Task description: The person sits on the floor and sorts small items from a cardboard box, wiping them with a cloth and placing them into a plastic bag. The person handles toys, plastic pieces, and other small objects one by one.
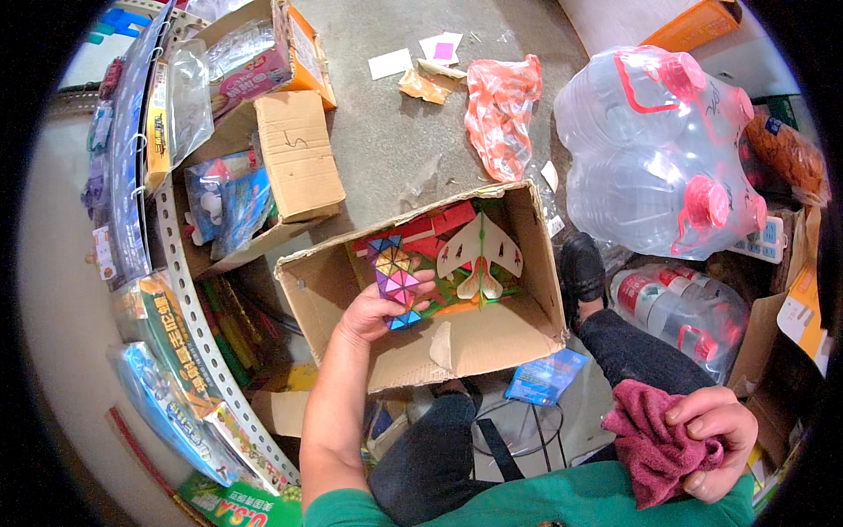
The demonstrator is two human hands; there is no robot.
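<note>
In the head view my left hand [388, 303] holds a multicoloured geometric folding puzzle [395, 280] with shiny triangular faces, over the left part of an open cardboard box [408, 359]. Inside that box lie a white toy plane [471, 250] with a green centre strip, red flat pieces [454, 217] and some green and orange parts, partly hidden by my hand and the puzzle. My right hand [718, 435] grips a crumpled dark-pink cloth [652, 441] at the lower right, near my lap.
Large clear plastic bottles with pink caps [632, 151] stand at the right. An orange-and-white plastic bag [504, 118] and paper scraps [390, 64] lie on the floor ahead. On the left are a perforated metal shelf edge [197, 342], packaged goods and another cardboard box [299, 155]. A blue packet [546, 377] lies near my feet.
</note>
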